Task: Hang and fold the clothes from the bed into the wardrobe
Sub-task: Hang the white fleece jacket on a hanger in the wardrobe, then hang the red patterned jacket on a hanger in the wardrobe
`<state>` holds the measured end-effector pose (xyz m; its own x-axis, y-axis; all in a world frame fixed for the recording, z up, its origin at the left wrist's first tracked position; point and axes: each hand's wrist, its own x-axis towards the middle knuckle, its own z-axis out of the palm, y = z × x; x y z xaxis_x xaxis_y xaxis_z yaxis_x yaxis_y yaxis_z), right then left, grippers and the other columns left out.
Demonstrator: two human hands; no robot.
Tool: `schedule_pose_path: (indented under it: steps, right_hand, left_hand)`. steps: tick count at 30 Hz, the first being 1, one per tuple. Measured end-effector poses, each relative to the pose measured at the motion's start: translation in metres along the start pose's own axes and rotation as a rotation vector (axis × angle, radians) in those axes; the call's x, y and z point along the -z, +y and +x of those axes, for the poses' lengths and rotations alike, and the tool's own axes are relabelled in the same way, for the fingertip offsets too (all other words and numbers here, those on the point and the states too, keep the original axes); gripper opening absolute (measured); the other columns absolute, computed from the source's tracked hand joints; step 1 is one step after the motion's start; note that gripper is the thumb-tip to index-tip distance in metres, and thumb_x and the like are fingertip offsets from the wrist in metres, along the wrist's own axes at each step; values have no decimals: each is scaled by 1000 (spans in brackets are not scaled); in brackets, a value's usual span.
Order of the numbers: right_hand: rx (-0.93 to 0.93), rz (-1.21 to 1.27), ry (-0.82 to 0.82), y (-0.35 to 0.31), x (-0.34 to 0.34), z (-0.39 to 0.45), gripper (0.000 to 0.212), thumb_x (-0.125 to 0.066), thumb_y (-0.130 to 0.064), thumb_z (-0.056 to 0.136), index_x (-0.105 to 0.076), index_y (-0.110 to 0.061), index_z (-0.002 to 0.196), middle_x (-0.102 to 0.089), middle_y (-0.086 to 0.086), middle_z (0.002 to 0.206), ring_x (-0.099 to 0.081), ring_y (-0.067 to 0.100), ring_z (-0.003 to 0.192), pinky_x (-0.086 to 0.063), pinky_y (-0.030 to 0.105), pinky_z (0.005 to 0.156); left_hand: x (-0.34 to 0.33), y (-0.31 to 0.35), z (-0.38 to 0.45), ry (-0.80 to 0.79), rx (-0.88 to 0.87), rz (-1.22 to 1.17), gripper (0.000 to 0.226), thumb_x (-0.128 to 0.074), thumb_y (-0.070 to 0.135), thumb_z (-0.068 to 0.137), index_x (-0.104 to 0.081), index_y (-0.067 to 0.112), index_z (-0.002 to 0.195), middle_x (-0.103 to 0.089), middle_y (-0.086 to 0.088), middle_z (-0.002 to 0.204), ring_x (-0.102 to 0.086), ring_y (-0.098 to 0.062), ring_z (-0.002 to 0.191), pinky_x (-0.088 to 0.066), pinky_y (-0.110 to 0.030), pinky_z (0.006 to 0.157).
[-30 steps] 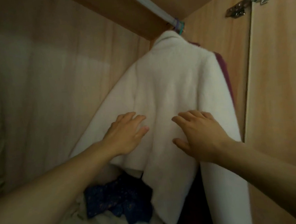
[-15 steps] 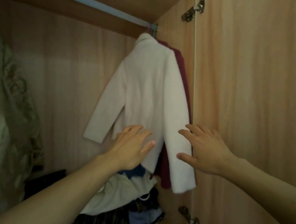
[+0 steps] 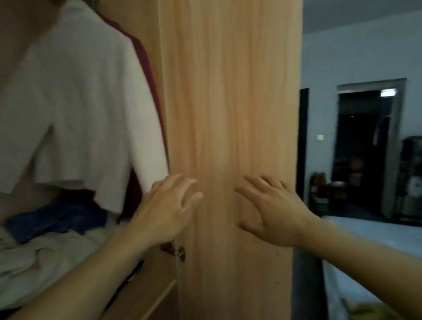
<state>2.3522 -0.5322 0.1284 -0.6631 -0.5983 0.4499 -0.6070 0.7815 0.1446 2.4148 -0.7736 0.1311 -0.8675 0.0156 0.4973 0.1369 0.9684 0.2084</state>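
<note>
Dim bedroom light falls across an open wardrobe as a person, seen from a head-worn camera, reaches forward with both bare arms. Nearest the lens, the left hand (image 3: 168,211) and the right hand (image 3: 270,213) are spread flat with fingers splayed, gripping nothing; both hover in front of the open wardrobe door (image 3: 233,131), and whether either palm touches the wood cannot be told through the motion blur. Just beyond the left hand, a heap of unfolded clothes, pale fabric (image 3: 30,259) with a dark blue garment (image 3: 57,217) on top, lies on the wardrobe shelf (image 3: 139,305). Above it a cream jacket (image 3: 81,103) hangs inside the cabinet, its hanger mostly out of frame, with a maroon garment (image 3: 147,70) pressed behind it against the side panel. To the right, part of the bed (image 3: 386,251) shows past the door's edge, with a yellowish item (image 3: 371,312) on it, and farther off a dark doorway (image 3: 370,148) opens in the far wall.

With the jacket apparently hung, more clothes on the bed likely remain. The risk now lies at the door: a careless swing could trap the jacket's loose sleeve at the hinge (image 3: 174,251) side, and the unfolded heap could slide off the shelf if brushed.
</note>
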Motion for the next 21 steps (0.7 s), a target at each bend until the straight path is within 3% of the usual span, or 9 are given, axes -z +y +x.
schedule_pose_path:
  steps: [4,12,17,21]
  right_hand:
    - [-120,-73,-43,50,10,-62,78,-42,-73,85,-14,-41,150,-7,-5,164,-10,30,149,-17,56,118]
    - [-394,-82,-70,176,17,-178,79,-46,-70,87,-18,-37,152,-13,-4,163,-13,30,148,-22,55,117]
    - [-497,-88,-70,270,21,-251,77,-46,-69,87,-21,-35,151,-16,-2,162,-16,31,147,-24,57,115]
    - [-581,-80,-83,342,23,-312,76,-48,-68,87,-23,-34,151,-16,-1,162,-16,32,147,-25,59,115]
  left_hand:
    - [-36,66,19,-49,-121,-42,65,-24,65,95,-33,34,151,-23,2,162,-19,-18,148,-15,-36,122]
    - [-110,205,38,-183,-320,-85,56,-30,56,99,-37,32,149,-30,3,158,-27,-20,144,-23,-40,118]
    - [-162,296,56,-233,-419,-118,82,-15,72,85,-43,25,146,-41,0,152,-38,-21,139,-32,-43,114]
    - [-218,381,64,-310,-471,-101,84,-9,76,82,-38,32,147,-38,3,153,-35,-21,140,-34,-50,112]
